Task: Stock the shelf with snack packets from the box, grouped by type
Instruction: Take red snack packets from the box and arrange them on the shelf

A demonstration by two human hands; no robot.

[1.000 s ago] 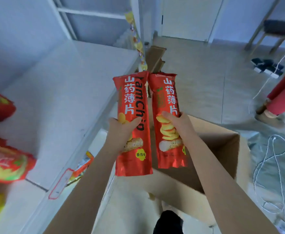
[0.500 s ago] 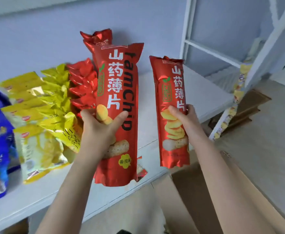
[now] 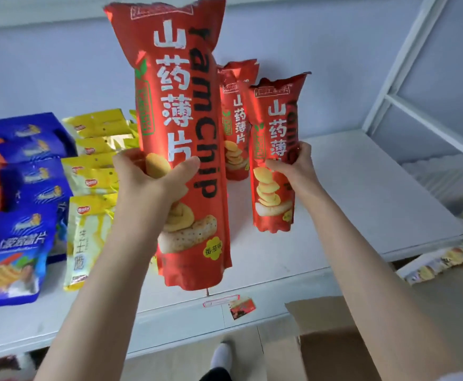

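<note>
My left hand [image 3: 153,180] grips a tall red yam chip packet [image 3: 180,111], upright and close to the camera above the white shelf [image 3: 362,193]. My right hand [image 3: 293,163] grips a second red yam chip packet [image 3: 275,149], held upright with its bottom just over the shelf surface. Behind them another red yam chip packet [image 3: 235,116] stands against the back wall. The open cardboard box [image 3: 332,350] is at the lower right, below the shelf.
Yellow packets [image 3: 93,166] lie in a row left of my left hand, blue packets [image 3: 29,188] further left, orange ones at the frame's left edge. A white shelf upright [image 3: 406,59] rises at right. Loose packets [image 3: 444,259] hang below the shelf's right end.
Both packets have come up from the box and forward over the shelf. The right packet has moved closer to the standing red packet at the back.
</note>
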